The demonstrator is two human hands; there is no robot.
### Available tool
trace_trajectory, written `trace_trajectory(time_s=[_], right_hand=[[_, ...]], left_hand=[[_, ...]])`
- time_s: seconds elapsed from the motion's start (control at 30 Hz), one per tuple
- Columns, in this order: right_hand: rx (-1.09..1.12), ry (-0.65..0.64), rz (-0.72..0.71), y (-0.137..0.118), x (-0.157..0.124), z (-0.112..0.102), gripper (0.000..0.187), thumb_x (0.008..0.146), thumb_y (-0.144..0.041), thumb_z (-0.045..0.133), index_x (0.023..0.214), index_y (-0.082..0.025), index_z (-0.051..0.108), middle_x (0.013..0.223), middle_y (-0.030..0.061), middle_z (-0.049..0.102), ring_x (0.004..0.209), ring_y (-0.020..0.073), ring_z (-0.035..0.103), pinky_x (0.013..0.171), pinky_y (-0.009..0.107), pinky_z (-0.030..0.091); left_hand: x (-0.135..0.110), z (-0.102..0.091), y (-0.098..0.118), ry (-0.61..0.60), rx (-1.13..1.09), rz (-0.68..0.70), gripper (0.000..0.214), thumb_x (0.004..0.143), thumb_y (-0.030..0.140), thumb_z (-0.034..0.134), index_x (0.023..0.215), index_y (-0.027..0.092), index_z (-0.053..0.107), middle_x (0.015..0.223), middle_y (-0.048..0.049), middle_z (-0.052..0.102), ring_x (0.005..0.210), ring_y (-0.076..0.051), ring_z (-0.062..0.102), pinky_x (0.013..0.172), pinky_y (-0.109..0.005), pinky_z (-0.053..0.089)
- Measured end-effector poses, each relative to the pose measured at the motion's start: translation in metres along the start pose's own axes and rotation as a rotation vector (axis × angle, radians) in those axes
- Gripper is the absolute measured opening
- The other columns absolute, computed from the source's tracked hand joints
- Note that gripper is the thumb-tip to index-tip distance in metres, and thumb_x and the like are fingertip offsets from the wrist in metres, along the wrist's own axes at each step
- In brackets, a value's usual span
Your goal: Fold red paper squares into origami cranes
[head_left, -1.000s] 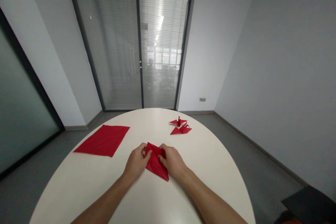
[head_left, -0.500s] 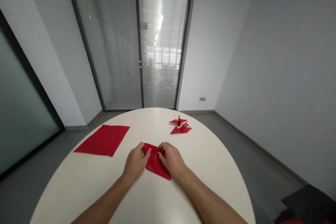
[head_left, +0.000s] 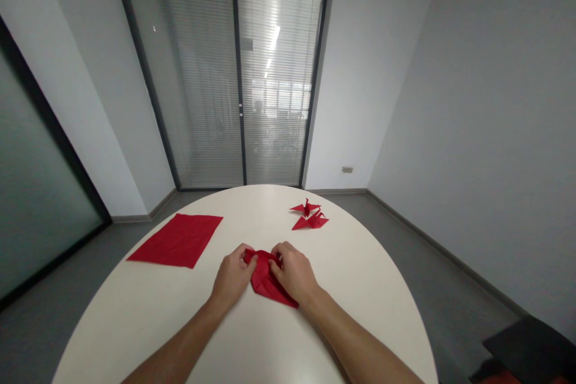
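A partly folded piece of red paper point(head_left: 266, 281) is between my hands over the middle of the table. My left hand point(head_left: 234, 273) pinches its left corner, thumb on top. On the right side my right hand point(head_left: 293, 270) grips the paper between thumb and fingers. The far edge of the paper bows upward between the two hands, and a pointed lower corner reaches toward my right wrist. The fingertips under the paper are hidden.
On the round white table point(head_left: 252, 348), a flat red paper sheet point(head_left: 180, 240) lies to the left. Two folded red paper cranes, a farther one point(head_left: 306, 208) and a nearer one point(head_left: 311, 221), stand at the back right. A dark chair-like object point(head_left: 531, 345) is at the lower right.
The far edge of the held paper has gone from nearly straight to bowed up. Its lower corner has shifted slightly right. Both hands stay almost in place.
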State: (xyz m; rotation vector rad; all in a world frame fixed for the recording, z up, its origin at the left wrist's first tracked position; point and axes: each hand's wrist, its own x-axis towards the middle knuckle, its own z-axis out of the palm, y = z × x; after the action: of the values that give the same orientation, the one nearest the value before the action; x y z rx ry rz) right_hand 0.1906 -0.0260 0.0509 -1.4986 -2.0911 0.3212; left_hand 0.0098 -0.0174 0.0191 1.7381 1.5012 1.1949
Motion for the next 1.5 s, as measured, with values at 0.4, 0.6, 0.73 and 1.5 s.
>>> trace_trajectory(time_s=[0.4, 0.6, 0.73, 1.5], right_hand=[[0.029, -0.053, -0.114, -0.010, -0.006, 0.000, 0.028, 0.080, -0.036, 0.073, 0.100, -0.021, 0.061, 0.096, 0.0032, 0.064, 0.086, 0.0194, 0.058, 0.074, 0.028, 0.040], [0.006, -0.147, -0.130, -0.008, -0.006, 0.001, 0.029, 0.079, -0.032, 0.074, 0.102, -0.021, 0.062, 0.099, 0.0038, 0.064, 0.085, 0.0191, 0.058, 0.074, 0.028, 0.039], [0.019, -0.177, -0.141, -0.004, -0.006, 0.002, 0.029, 0.081, -0.031, 0.072, 0.106, -0.021, 0.061, 0.101, 0.0043, 0.065, 0.087, 0.0195, 0.059, 0.075, 0.028, 0.039], [-0.156, -0.208, -0.207, 0.001, -0.001, -0.004, 0.031, 0.098, -0.026, 0.046, 0.121, -0.019, 0.066, 0.115, 0.0108, 0.067, 0.106, 0.0242, 0.059, 0.092, 0.035, 0.046]], left_hand=[[0.009, -0.008, 0.006, -0.049, -0.266, -0.209, 0.038, 0.077, 0.055, 0.055, 0.073, 0.017, 0.062, 0.050, 0.0027, 0.056, 0.042, -0.013, 0.050, 0.042, -0.023, 0.034], [0.012, -0.010, 0.002, -0.077, -0.412, -0.388, 0.048, 0.076, 0.052, 0.058, 0.100, 0.012, 0.066, 0.069, -0.0052, 0.070, 0.057, -0.018, 0.067, 0.045, -0.023, 0.044], [0.013, -0.012, 0.000, -0.057, -0.444, -0.391, 0.042, 0.081, 0.047, 0.056, 0.105, 0.013, 0.064, 0.074, -0.0061, 0.072, 0.057, -0.018, 0.068, 0.045, -0.022, 0.046], [-0.011, 0.010, -0.007, -0.227, 0.525, 0.381, 0.042, 0.098, 0.022, 0.039, 0.136, 0.015, 0.055, 0.141, -0.0133, 0.058, 0.133, -0.024, 0.052, 0.112, -0.046, 0.040]])
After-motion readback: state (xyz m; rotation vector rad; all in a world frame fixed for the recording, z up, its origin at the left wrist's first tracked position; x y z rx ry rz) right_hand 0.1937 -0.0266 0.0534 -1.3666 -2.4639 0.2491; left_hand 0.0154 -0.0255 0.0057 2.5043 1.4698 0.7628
